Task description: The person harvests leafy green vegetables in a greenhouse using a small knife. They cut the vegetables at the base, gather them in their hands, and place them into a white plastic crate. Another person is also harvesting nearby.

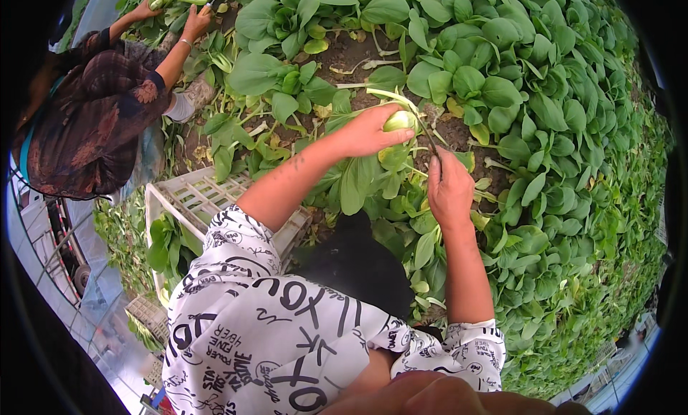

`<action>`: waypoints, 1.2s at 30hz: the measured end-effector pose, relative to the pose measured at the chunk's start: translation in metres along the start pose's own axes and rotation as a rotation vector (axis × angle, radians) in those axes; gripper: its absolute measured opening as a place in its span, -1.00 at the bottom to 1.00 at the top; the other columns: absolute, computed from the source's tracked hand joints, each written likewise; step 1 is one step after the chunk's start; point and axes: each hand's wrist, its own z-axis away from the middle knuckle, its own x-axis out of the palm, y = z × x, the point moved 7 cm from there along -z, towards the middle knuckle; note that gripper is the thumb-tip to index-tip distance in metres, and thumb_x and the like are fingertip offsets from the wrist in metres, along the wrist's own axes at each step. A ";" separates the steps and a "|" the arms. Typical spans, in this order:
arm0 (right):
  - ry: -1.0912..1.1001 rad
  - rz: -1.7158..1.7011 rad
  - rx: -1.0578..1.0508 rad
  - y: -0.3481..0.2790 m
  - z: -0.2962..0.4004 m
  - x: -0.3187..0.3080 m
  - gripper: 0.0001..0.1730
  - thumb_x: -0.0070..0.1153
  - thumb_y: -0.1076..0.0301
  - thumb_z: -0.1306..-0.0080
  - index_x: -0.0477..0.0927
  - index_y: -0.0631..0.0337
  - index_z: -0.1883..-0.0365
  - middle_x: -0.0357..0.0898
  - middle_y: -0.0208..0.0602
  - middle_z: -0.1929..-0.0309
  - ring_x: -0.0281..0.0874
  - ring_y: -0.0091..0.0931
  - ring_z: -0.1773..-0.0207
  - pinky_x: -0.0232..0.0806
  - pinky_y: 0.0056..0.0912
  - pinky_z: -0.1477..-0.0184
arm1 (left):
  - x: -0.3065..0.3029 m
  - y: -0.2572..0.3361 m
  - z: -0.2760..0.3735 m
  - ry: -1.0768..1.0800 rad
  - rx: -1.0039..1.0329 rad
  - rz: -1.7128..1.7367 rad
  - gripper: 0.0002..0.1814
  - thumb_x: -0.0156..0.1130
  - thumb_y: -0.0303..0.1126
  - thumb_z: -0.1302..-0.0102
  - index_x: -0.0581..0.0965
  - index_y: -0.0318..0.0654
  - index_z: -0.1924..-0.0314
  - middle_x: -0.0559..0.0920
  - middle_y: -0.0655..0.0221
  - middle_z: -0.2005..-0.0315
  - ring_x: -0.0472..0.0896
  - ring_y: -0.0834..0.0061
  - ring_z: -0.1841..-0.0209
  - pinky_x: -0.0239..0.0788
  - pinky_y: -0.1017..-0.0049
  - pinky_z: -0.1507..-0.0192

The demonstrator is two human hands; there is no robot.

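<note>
My left hand (371, 130) is closed around the pale base of a bok choy (400, 122), whose green leaves hang below and behind the hand. In my right hand (451, 186) is a thin dark blade (428, 135), probably a knife; its handle is hidden by the fingers. The blade reaches up beside the base of the plant, where a pale stalk (395, 97) sticks out over it. Rooted bok choy plants (484, 90) stand around both hands, with soil (451, 130) and yellowed leaves between them.
A white plastic crate (177, 192) holding greens stands by my left arm. Another crate (148, 315) is at the lower left. At the upper left a co-worker (91, 124) crouches, holding bok choy and a knife. Dense plants fill the right side.
</note>
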 end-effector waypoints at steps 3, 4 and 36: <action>-0.048 0.070 -0.010 0.003 -0.003 0.011 -0.79 0.03 0.42 -0.29 0.49 0.21 0.10 0.57 -0.14 0.31 0.55 -0.17 0.30 0.39 -0.15 0.28 | 0.003 -0.014 -0.001 0.013 -0.082 0.078 -0.46 0.25 -0.10 -0.25 0.44 -0.40 -0.04 0.60 0.23 0.33 0.55 0.46 0.28 0.40 0.43 0.19; -0.070 0.091 -0.004 0.004 -0.004 0.016 -0.78 0.03 0.42 -0.29 0.48 0.21 0.09 0.57 -0.13 0.31 0.55 -0.16 0.30 0.39 -0.15 0.28 | 0.003 -0.019 -0.002 0.066 -0.052 0.111 -0.55 0.24 -0.12 -0.28 0.47 -0.36 0.03 0.56 0.42 0.45 0.47 0.63 0.44 0.36 0.54 0.37; -0.236 0.163 0.784 0.132 0.144 -0.049 -0.50 0.38 0.19 -0.04 0.53 0.30 0.13 0.64 -0.09 0.28 0.60 -0.23 0.25 0.40 -0.27 0.14 | -0.147 -0.103 -0.047 0.513 -0.281 -1.167 -0.79 0.03 -0.51 -0.17 0.60 -0.36 0.25 0.66 0.13 0.21 0.63 0.15 0.15 0.47 0.27 0.11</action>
